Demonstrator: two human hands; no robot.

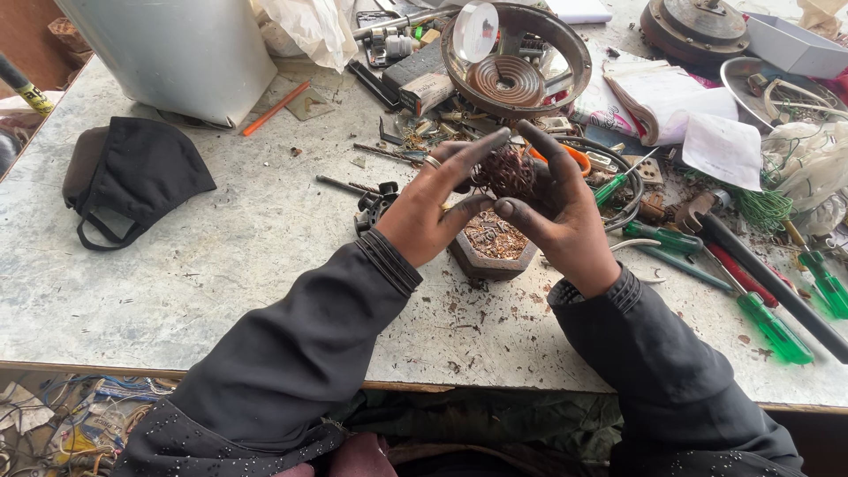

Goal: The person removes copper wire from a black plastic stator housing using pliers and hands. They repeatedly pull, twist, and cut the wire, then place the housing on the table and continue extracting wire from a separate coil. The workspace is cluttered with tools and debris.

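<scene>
Between both hands sits a tangled clump of copper wire windings (507,170), held up over the workbench. My left hand (435,205) grips it from the left, fingers stretched along its top, a ring on one finger. My right hand (558,212) cups it from the right, thumb pressing in from below. Both hands are dark with grime. Directly beneath them stands a small dark hexagonal tray (491,250) filled with bits of copper wire.
A black face mask (132,177) lies at the left. A round metal housing with a coiled element (516,62) stands behind the hands. Green-handled screwdrivers (774,328) and a long black rod (777,287) lie at the right. A grey container (172,53) stands far left.
</scene>
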